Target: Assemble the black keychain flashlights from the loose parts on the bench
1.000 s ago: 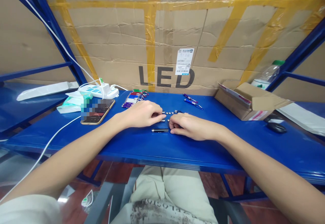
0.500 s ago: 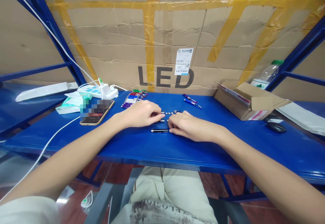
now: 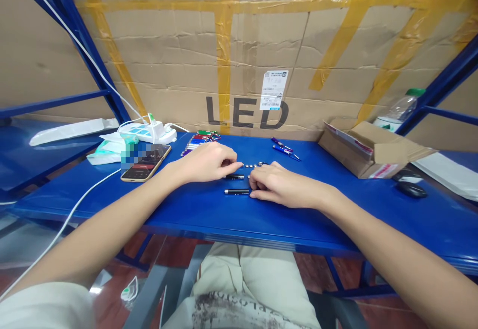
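On the blue table, my left hand [image 3: 211, 162] has thumb and index finger pinched together, by the left end of a row of small silver button cells [image 3: 251, 165]. Anything in that pinch is too small to make out. Just below it lies a black penlight-like tube [image 3: 236, 176], partly covered by the hand. My right hand [image 3: 278, 184] is curled, palm down, with its fingertips at the right end of a second black tube [image 3: 236, 191] nearer me. Its fingers hide whatever they hold. More small cells are partly hidden beside the right hand.
Behind my left hand lie several coloured metal tubes with clips [image 3: 199, 142]. Two pens, one blue [image 3: 287, 153], lie farther back. To the left are a phone [image 3: 145, 164], a packet of tissues [image 3: 108, 149] and a power strip [image 3: 149, 132]; to the right, an open cardboard box [image 3: 373, 150] and a black mouse [image 3: 411, 189].
My left hand has shifted slightly away from me, so more of the upper black tube shows. The right hand stays by the lower tube. The whole view has moved a little.
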Demonstrator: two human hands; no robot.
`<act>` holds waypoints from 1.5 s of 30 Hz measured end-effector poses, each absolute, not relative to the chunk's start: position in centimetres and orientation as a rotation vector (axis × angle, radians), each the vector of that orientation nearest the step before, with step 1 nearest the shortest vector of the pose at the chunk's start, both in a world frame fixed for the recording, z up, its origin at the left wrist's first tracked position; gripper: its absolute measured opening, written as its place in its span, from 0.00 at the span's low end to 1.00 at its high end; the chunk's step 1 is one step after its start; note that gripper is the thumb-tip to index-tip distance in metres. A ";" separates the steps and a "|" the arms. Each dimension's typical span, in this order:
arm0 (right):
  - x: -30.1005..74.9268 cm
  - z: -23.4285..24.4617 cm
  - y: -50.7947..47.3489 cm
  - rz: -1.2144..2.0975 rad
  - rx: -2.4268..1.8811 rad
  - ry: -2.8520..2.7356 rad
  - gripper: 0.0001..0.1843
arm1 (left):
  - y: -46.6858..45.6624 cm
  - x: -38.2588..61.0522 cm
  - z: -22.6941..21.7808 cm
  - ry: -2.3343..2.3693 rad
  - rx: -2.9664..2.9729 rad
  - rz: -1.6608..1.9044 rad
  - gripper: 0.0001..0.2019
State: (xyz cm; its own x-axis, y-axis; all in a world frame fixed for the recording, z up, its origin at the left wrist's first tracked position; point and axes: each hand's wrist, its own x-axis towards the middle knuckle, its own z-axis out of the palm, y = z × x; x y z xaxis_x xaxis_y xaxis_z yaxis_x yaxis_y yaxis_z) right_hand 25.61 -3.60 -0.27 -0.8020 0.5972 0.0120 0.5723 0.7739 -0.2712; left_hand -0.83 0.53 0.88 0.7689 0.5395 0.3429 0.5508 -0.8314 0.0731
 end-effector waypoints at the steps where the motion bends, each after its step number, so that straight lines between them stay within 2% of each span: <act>1: 25.7 -0.3 -3.5 0.405 -0.943 -2.868 0.10 | 0.5 -0.9 0.9 -0.904 -2.927 -0.550 0.19; 10: 25.7 -0.3 -3.6 0.382 -0.929 -2.886 0.09 | 0.5 -0.7 0.4 -0.879 -2.974 -0.453 0.18; 25: 25.9 -0.5 -3.5 0.413 -0.932 -2.859 0.11 | 0.6 -0.6 0.3 -0.864 -2.946 -0.436 0.20; 45: 25.8 -0.2 -3.4 0.645 -0.955 -2.799 0.02 | 0.6 -0.7 0.6 -0.862 -2.948 -0.441 0.20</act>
State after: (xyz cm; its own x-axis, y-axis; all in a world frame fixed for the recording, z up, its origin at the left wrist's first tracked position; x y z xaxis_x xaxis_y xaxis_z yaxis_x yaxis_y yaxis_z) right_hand 25.85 -3.42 -0.22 -0.7952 0.6057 -0.0282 0.5571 0.7113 -0.4286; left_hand -0.67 0.56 0.56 0.8056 0.5220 0.2804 0.5328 -0.8452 0.0424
